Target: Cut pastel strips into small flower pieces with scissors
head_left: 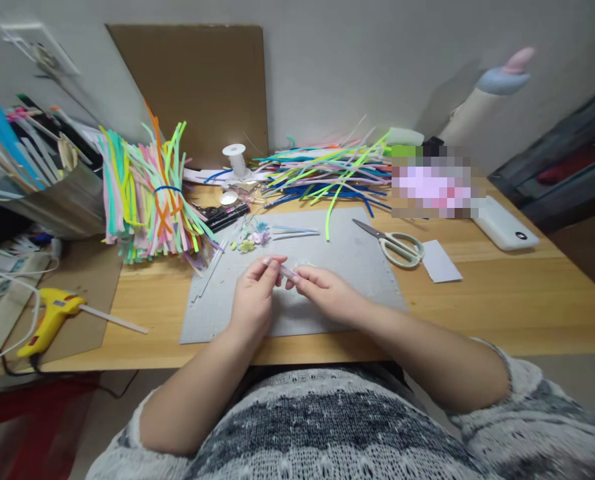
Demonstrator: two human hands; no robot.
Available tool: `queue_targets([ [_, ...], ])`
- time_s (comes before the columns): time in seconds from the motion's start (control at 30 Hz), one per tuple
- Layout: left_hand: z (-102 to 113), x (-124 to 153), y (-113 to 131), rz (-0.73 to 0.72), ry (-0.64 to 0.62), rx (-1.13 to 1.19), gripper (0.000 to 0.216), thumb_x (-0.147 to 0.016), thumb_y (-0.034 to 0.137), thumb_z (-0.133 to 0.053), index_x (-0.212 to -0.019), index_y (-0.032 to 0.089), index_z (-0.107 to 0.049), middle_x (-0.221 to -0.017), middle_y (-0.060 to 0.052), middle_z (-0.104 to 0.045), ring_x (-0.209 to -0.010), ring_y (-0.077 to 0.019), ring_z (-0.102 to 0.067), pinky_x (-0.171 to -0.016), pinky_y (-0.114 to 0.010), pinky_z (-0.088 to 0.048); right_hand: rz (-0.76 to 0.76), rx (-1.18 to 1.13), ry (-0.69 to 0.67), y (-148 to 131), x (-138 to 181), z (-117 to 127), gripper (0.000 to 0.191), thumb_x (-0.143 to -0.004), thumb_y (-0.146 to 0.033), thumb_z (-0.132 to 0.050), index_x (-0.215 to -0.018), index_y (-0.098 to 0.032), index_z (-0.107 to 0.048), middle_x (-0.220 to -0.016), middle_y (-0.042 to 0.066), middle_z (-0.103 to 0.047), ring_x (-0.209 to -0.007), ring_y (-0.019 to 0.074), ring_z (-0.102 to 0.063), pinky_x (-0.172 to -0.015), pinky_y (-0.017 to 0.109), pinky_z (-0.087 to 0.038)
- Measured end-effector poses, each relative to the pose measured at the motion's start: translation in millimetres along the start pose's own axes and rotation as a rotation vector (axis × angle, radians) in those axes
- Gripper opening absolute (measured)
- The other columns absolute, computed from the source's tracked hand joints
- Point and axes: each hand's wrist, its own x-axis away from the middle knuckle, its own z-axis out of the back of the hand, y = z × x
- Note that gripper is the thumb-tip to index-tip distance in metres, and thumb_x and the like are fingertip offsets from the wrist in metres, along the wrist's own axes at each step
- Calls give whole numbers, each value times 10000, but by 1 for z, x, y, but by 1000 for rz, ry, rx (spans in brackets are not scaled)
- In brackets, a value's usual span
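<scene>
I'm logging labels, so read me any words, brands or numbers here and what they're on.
None readable.
Yellow glue gun: small label, too blurred.
White power bank: dark mark, too small.
Pink piece pinched by left hand and right hand: no text.

I logged my left hand [252, 297] and right hand [322, 290] over the mat [347, 280], scissors [377, 235] right of them, glue gun [50, 320] far left.
</scene>
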Motion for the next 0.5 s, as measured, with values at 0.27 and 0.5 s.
queue_targets([
  [0.27,11,15,7,55,-85,-219,168,-733,304,-706,-819,161,-730,-654,-12,-616,-596,-101,-548,-621,-241,-444,23,405,-178,-7,15,15,206,-931,-306,-372,-826,-189,-504,-826,39,-580,-763,169,-508,-692,283,-365],
  [0.5,18,-5,29,-31,57,-250,257,-726,253,-678,-972,187,-649,-952,-31,-611,-722,-105,-555,-613,-214,-438,23,625,39,-4,-3,54,205,-921,-305,-379,-820,-195,-520,-805,46,-592,-725,176,-502,-652,276,-332],
])
